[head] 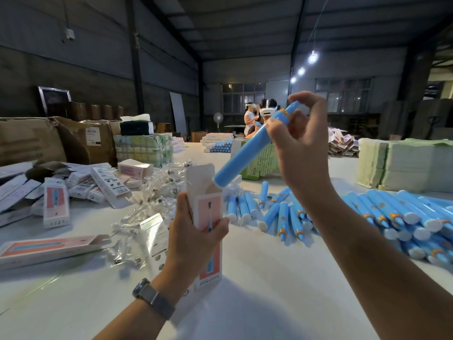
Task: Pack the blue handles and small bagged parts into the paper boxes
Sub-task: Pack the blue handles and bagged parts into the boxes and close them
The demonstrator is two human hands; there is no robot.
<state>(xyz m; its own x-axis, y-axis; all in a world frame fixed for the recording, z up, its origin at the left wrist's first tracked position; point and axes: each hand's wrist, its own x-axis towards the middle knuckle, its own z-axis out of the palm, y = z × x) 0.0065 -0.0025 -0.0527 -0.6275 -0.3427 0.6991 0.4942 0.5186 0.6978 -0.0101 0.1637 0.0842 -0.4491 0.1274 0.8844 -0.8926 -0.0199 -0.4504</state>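
Above the table, left hand point(193, 238) grips open paper box point(208, 212) — right hand point(300, 146) pinches blue handle point(247, 149) at its mouth.

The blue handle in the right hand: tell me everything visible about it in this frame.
The blue handle is a smooth, plastic-looking light-blue cylinder with an orange ring near its upper end. It is tilted, upper end to the right. The right hand pinches it near the ring with its fingers. Its white-capped lower end sits at the open top of the paper box, which the left hand holds upright; it is barely inserted, if at all.
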